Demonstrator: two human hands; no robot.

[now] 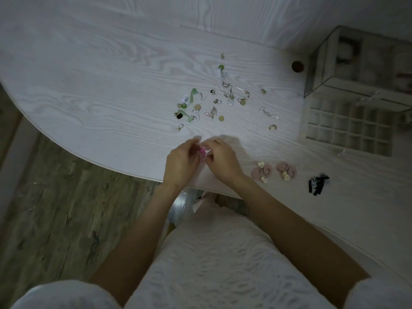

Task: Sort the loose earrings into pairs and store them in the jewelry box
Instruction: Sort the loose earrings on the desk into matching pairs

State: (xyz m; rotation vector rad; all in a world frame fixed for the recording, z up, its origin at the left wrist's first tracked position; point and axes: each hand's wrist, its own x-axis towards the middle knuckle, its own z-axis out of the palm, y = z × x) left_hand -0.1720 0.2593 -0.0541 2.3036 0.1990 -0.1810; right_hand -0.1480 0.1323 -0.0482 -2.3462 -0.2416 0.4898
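Note:
Several loose earrings [214, 101] lie scattered on the white wood-grain table [100, 85], green, clear and gold ones among them. My left hand [181, 165] and my right hand [221, 161] meet near the table's front edge, fingers pinched together on small pink earrings [203, 151]. The jewelry box [361, 70] stands at the far right with a glass lid raised, and its white gridded tray [347, 126] has small square compartments. Two pink disc earrings with cream hearts [274, 171] lie to the right of my hands. A black tasselled earring pair [317, 182] lies further right.
A small round brown knob-like object [297, 66] sits beside the box. The table's curved front edge runs just below my hands, with wooden floor [55, 208] beyond it on the left. A white textured garment covers my lap.

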